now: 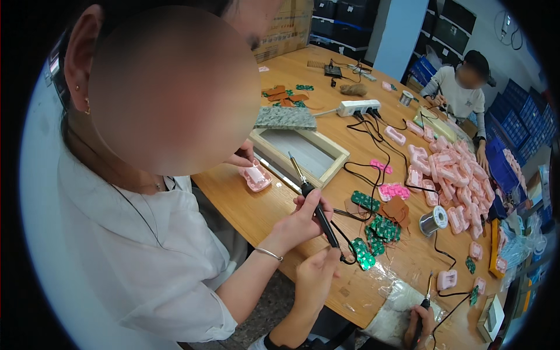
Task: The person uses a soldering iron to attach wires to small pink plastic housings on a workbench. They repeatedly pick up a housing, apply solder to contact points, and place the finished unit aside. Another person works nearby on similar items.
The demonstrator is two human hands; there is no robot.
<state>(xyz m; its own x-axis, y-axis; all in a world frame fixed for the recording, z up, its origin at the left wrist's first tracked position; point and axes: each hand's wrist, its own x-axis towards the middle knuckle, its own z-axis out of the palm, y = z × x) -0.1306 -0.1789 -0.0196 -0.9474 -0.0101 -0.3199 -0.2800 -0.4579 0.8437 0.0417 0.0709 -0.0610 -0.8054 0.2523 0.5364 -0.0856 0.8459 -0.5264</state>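
Green circuit board (363,255) is seen just right of the left hand (315,280), fingers curled, grip unclear. Farther right of the board, the right hand (417,326) is closed around a soldering iron (429,289).

Just beside the person's left hand (315,280) lie green circuit boards (363,255) dotted with pale spots, on a honey-coloured wooden table (256,213). Above that hand, a co-worker's hand (303,219) with a silver bracelet (269,253) grips a black soldering iron (318,213); the co-worker's shirt (134,262) is white. The right hand (420,324) wraps a second iron (424,303), seemingly black too, though it is small at the rim. Beyond the right hand sit a silvery solder spool (433,220), brown pads (396,208) and a heap of pink casings (461,175). Far past both hands are a white power strip (359,107) and a speckled grey-green slab (286,118).
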